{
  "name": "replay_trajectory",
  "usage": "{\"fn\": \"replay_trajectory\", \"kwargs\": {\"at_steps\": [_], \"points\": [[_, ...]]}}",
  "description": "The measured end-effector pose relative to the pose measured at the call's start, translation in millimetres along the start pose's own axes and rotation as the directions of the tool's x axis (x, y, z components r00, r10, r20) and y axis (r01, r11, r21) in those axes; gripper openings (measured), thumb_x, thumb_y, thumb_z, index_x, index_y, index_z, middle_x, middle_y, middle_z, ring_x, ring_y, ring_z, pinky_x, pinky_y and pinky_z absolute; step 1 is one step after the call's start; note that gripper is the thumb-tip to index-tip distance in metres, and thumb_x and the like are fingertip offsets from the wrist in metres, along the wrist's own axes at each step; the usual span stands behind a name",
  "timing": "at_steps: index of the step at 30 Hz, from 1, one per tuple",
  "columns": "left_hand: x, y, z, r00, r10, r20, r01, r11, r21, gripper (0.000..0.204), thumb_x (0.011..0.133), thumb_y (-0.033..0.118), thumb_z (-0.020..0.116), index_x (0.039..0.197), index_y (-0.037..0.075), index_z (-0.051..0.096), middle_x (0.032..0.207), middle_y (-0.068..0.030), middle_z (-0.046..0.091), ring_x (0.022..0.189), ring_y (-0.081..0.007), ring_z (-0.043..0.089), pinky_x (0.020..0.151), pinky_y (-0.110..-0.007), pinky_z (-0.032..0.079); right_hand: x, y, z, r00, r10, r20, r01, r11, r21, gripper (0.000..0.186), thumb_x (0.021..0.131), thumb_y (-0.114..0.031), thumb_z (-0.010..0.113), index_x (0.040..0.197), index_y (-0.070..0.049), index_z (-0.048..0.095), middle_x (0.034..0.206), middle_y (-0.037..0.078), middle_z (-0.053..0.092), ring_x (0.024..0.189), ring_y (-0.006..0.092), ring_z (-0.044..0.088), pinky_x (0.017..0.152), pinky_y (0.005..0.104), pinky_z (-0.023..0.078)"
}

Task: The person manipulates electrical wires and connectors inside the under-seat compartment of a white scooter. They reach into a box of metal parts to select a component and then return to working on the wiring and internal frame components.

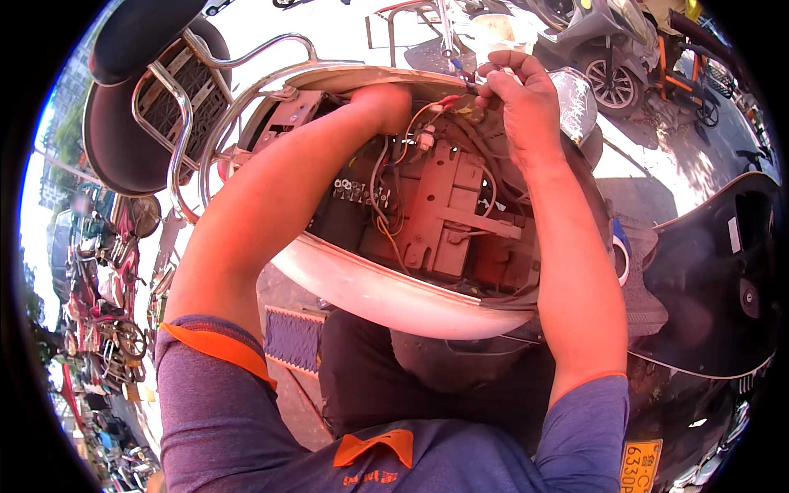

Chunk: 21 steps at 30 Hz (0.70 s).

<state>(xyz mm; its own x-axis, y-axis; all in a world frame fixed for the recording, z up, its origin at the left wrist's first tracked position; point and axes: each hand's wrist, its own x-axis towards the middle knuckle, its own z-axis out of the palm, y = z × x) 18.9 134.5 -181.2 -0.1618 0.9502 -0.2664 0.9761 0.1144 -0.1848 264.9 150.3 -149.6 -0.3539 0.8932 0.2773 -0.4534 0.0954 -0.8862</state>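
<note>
In front of me lies the open body of a scooter, its rim pale and its inside dusty brown. My left hand reaches down inside the far rim, its fingers hidden below the edge. Above the far right rim, my right hand is closed with thumb and fingers pinched on a small white piece, partly covered by the fingers. Between the hands runs an orange wire to a red connector. A white plug hangs just below it.
A brown metal bracket and a terminal row sit inside the body. Chrome rails and a black backrest stand left. A black seat lies right, a parked scooter beyond. A whitish bucket is behind my right hand.
</note>
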Motion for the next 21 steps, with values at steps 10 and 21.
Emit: {"fn": "replay_trajectory", "kwargs": {"at_steps": [10, 21], "points": [[-60.1, 8.5, -49.3, 0.993, 0.063, -0.104, -0.079, 0.983, -0.164, 0.044, 0.108, 0.038, 0.056, 0.142, 0.010, 0.064, 0.122, -0.0226, 0.074, 0.115, -0.0408, 0.070, 0.099, -0.050, 0.054, 5.8, 4.9, 4.4, 0.995, -0.090, 0.052, 0.096, 0.986, -0.134, 0.032, 0.109, -0.026, 0.067, 0.123, 0.002, 0.067, 0.114, 0.013, 0.075, 0.093, 0.0147, 0.073, 0.079, 0.0283, 0.059], [-102.9, -8.6, -62.7, 0.895, -0.004, -0.445, -0.031, 0.997, -0.071, 0.039, 0.106, 0.048, 0.061, 0.122, 0.017, 0.079, 0.114, -0.0185, 0.073, 0.110, -0.0373, 0.071, 0.097, -0.048, 0.056, 10.7, 9.0, 7.4, 0.993, -0.119, 0.022, 0.117, 0.992, 0.044, 0.043, 0.116, -0.042, 0.050, 0.118, -0.003, 0.066, 0.097, 0.001, 0.065, 0.085, 0.0132, 0.060, 0.094, 0.0328, 0.055]]}}
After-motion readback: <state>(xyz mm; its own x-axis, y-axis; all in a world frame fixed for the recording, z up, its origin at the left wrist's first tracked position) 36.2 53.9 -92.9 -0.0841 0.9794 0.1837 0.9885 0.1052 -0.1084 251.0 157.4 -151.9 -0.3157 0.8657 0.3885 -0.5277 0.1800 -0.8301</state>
